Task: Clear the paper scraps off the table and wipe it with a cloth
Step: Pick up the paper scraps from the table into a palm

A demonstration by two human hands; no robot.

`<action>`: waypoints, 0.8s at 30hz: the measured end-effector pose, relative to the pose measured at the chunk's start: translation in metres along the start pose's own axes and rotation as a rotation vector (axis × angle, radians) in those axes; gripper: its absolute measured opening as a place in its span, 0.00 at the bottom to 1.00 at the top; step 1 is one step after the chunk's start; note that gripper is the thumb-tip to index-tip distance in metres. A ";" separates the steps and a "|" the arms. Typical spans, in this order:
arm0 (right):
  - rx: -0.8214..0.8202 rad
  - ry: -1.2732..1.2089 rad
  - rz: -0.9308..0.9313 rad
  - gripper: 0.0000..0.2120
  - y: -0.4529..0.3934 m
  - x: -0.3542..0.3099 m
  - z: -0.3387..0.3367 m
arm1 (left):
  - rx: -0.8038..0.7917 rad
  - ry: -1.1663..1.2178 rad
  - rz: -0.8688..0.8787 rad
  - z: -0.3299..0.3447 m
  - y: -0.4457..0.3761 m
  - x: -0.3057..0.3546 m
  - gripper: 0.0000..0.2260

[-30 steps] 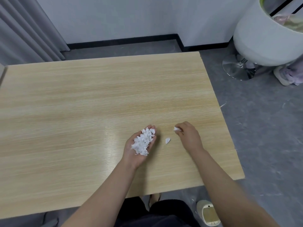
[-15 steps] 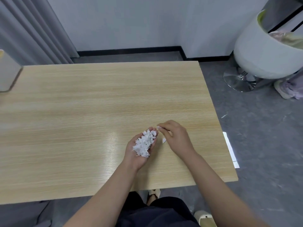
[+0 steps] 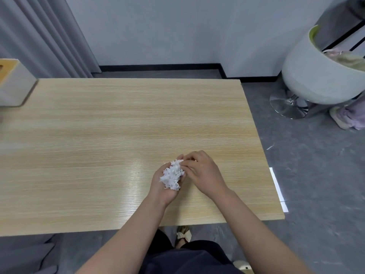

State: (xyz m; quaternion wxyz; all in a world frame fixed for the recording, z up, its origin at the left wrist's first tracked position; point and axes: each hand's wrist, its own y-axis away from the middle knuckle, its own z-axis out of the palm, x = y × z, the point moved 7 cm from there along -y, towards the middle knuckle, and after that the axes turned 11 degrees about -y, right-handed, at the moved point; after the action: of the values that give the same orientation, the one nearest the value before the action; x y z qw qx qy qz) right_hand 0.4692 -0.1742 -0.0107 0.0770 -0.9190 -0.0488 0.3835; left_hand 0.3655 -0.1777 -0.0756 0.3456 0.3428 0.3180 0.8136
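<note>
**Desk:** Near the front right corner of the desk (image 3: 118, 119), your left hand (image 3: 165, 186) lies palm up, fingers loosely cupped around a heap of white paper scraps (image 3: 172, 176). Is that a firm hold?

**Caption:** Loose, not clenched: the scraps sit in the hollow of the palm rather than being squeezed. Keep that palm level and low over the wood, so anything that spills lands on the desk and not on the floor.

**Desk:** And your right hand (image 3: 204, 176)?

**Caption:** It touches the far side of the heap with its fingertips (image 3: 186, 165) drawn together. Whether they pinch a scrap or only press the pile, I cannot tell; they are turned away from the camera. If you are adding a piece, push it down into the heap before letting go, then curl the left fingers over the top.

**Desk:** Anything left on the wood?

**Caption:** No loose scrap shows on the surface, though one could lie hidden under your hands. Judging by that, the gathering looks nearly finished. Check beneath both hands before carrying the pile off. No cloth is in view, so wiping has not begun. A pale box (image 3: 13, 84) stands at the far left edge.
</note>
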 end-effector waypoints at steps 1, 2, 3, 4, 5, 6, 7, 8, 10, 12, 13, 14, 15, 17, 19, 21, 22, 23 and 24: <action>-0.016 0.005 -0.009 0.07 0.002 0.000 0.002 | -0.037 0.006 -0.003 0.002 0.000 0.001 0.11; -0.029 0.005 -0.014 0.08 0.003 0.000 0.004 | -0.071 0.016 0.001 0.001 -0.001 0.002 0.13; -0.040 -0.001 -0.013 0.08 0.004 0.000 0.005 | -0.088 0.024 0.006 0.001 0.000 0.003 0.14; -0.048 -0.007 -0.011 0.09 0.004 -0.001 0.006 | -0.096 0.031 0.014 0.000 0.000 0.004 0.14; -0.052 -0.016 -0.004 0.09 0.004 -0.001 0.006 | -0.111 0.040 0.013 0.000 -0.001 0.004 0.15; -0.051 -0.031 0.006 0.09 0.004 -0.001 0.005 | -0.121 0.047 0.013 -0.001 -0.003 0.004 0.15; -0.048 -0.049 0.017 0.10 0.003 -0.001 0.004 | -0.128 0.058 0.015 -0.001 -0.003 0.004 0.14; -0.038 -0.070 0.023 0.10 0.002 -0.002 0.001 | -0.135 0.061 0.024 -0.001 -0.003 0.005 0.15; -0.004 -0.118 0.038 0.10 0.000 -0.001 -0.004 | -0.121 0.071 0.032 -0.001 -0.002 0.007 0.17; 0.023 -0.160 0.072 0.10 -0.001 0.003 -0.008 | -0.121 0.095 0.012 -0.001 -0.004 0.009 0.16; 0.039 -0.167 0.088 0.09 -0.002 0.007 -0.010 | -0.122 0.099 0.008 -0.001 -0.003 0.010 0.15; 0.058 -0.166 0.106 0.09 -0.002 0.013 -0.012 | -0.124 0.094 0.007 -0.001 -0.003 0.012 0.15; 0.075 -0.164 0.128 0.08 -0.002 0.019 -0.014 | -0.125 0.088 0.004 -0.002 -0.002 0.013 0.15; 0.085 -0.159 0.181 0.08 0.000 0.032 -0.016 | -0.136 0.087 0.003 -0.002 0.000 0.014 0.15; 0.056 -0.145 0.231 0.09 0.002 0.044 -0.014 | -0.138 0.092 0.005 -0.003 0.002 0.015 0.15; 0.011 -0.129 0.295 0.09 0.005 0.058 -0.009 | -0.136 0.090 0.001 -0.005 0.002 0.016 0.15; -0.013 -0.116 0.334 0.10 0.007 0.066 -0.007 | -0.138 0.096 -0.001 -0.007 0.003 0.016 0.16; -0.036 -0.096 0.377 0.11 0.009 0.073 -0.003 | -0.145 0.110 0.001 -0.008 0.003 0.016 0.16; -0.055 -0.076 0.418 0.12 0.011 0.080 0.000 | -0.148 0.124 0.007 -0.010 0.003 0.017 0.16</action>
State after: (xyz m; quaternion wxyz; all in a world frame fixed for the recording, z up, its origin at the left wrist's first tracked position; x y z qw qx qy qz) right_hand 0.5257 -0.1726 -0.0688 -0.0315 -0.8958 0.1296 0.4241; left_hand 0.3481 -0.1690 -0.0733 0.3466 0.2663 0.2766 0.8558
